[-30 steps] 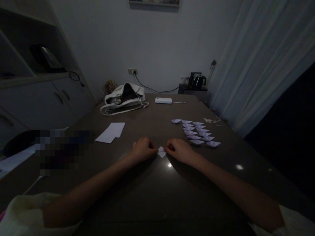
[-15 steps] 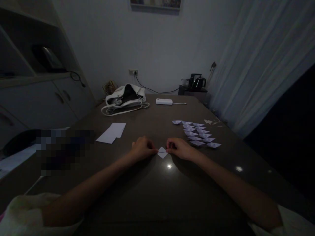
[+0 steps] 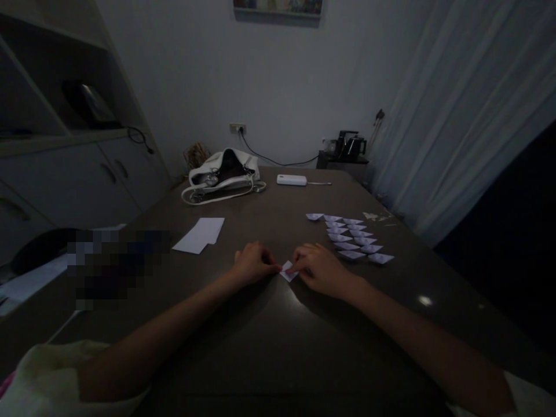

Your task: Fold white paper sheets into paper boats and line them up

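Observation:
A small folded white paper piece (image 3: 287, 271) lies on the dark table (image 3: 269, 341) between my two hands. My left hand (image 3: 253, 264) is closed, its fingertips pinching the paper's left edge. My right hand (image 3: 319, 267) pinches the right side, its fingers curled over part of the paper. Both forearms rest on the table. To the right, several finished folded paper shapes (image 3: 351, 238) lie in rows.
Flat white paper sheets (image 3: 200, 234) lie at the left. A white handbag (image 3: 222, 174) and a white power bank (image 3: 291, 180) with a cable sit at the far end. A kettle (image 3: 350, 145) stands on a side stand, a curtain (image 3: 456, 116) hangs at the right, and cabinets (image 3: 78, 179) line the left.
My right hand has shifted left over the folded paper, covering more of it. My left hand has stayed in place. The view has drifted slightly.

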`<state>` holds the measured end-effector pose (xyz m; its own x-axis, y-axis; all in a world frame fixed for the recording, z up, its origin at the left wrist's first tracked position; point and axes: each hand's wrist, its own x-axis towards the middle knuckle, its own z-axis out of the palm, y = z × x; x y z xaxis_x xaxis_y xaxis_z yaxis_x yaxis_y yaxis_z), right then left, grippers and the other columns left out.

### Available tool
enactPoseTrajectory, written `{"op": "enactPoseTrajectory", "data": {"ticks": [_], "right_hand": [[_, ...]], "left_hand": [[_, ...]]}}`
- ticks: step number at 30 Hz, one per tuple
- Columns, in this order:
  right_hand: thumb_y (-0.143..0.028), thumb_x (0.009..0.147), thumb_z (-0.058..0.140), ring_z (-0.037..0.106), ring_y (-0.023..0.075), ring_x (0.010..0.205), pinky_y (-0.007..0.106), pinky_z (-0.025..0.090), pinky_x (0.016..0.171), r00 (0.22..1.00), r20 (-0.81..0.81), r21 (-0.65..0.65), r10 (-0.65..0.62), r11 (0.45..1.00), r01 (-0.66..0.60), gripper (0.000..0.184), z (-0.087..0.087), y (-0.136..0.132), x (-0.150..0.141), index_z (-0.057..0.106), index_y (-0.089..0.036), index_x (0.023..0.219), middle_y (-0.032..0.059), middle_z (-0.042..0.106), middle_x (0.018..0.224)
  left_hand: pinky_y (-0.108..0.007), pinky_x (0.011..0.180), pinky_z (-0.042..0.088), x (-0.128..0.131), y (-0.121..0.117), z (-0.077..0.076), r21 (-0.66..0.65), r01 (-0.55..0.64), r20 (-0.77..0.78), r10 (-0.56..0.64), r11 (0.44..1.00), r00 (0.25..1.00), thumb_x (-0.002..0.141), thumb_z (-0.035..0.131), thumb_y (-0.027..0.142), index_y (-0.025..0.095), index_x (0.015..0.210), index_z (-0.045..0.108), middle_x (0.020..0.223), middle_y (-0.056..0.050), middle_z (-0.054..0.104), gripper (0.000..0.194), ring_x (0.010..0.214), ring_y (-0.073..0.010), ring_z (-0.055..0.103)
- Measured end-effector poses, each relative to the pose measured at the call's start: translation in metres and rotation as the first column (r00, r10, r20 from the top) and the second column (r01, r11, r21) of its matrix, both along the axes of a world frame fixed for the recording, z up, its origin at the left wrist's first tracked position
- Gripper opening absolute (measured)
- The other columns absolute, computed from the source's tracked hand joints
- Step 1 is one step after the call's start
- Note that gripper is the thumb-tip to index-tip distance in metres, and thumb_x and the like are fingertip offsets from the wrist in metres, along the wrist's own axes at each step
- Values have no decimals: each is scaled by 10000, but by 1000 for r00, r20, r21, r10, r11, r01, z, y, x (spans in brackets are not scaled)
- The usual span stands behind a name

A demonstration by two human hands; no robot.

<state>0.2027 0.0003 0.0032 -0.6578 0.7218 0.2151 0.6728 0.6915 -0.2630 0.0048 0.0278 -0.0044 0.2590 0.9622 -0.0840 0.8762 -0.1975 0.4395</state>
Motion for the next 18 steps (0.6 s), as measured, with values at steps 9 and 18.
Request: {"op": "enactPoseTrajectory", "data": {"ticks": [9,18], "right_hand": [[-31,751,537,521,120,691,230,353,629,990,-43,-135,-131,983,124,346,-6,5,1,759,-251,898,28,563,786],[-50,764,534,531,113,702,217,369,634,987,-67,-193,-147,972,132,346,-7,9,4,757,-268,916,27,581,817]], "left_hand": [[-398,799,393,-2,-1,-4,40,43,-6,-43,998,999,773,582,474,217,798,696,1007,-75,612,282,974,-269,537],[-416,787,380,-1,-3,-9,76,33,-3,-33,997,999,724,638,514,224,770,688,950,-69,601,298,979,-287,521]]}}
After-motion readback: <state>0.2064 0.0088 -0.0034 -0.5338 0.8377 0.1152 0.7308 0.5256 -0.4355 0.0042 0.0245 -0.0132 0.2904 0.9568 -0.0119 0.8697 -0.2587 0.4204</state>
